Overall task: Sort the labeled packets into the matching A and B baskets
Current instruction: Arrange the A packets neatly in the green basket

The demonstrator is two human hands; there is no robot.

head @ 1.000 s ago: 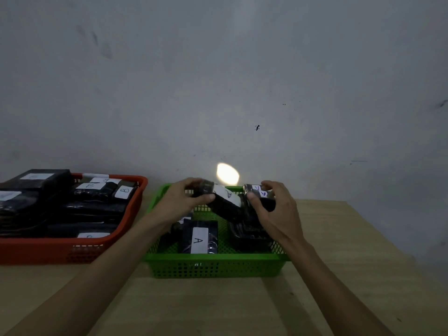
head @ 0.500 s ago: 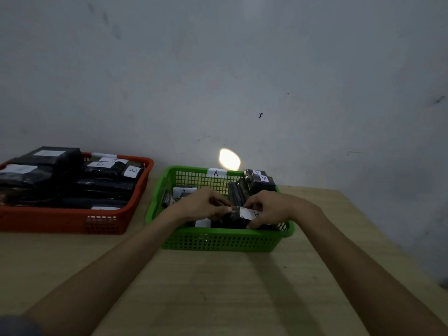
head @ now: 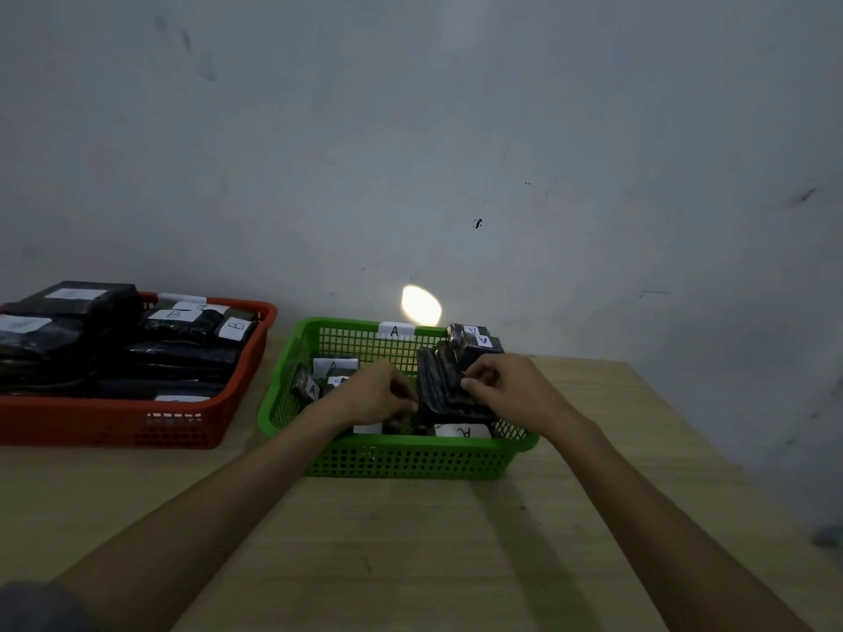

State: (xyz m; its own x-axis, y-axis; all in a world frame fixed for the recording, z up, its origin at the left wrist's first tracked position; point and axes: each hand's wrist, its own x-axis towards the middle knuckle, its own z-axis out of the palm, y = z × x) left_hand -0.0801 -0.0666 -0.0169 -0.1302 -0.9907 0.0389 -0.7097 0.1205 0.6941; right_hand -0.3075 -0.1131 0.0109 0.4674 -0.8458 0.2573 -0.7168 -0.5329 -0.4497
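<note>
A dark packet (head: 444,385) stands on edge in the green A basket (head: 410,460) near the tabletop's back edge. Right hand (head: 506,387) fingers curl around its top; left hand (head: 381,394) is loosely closed beside it, seemingly empty. Judged step: seating it, then letting go.

I see two bare forearms, no watch or rings; a grey sleeve (head: 41,606) edge at seven o'clock.
</note>
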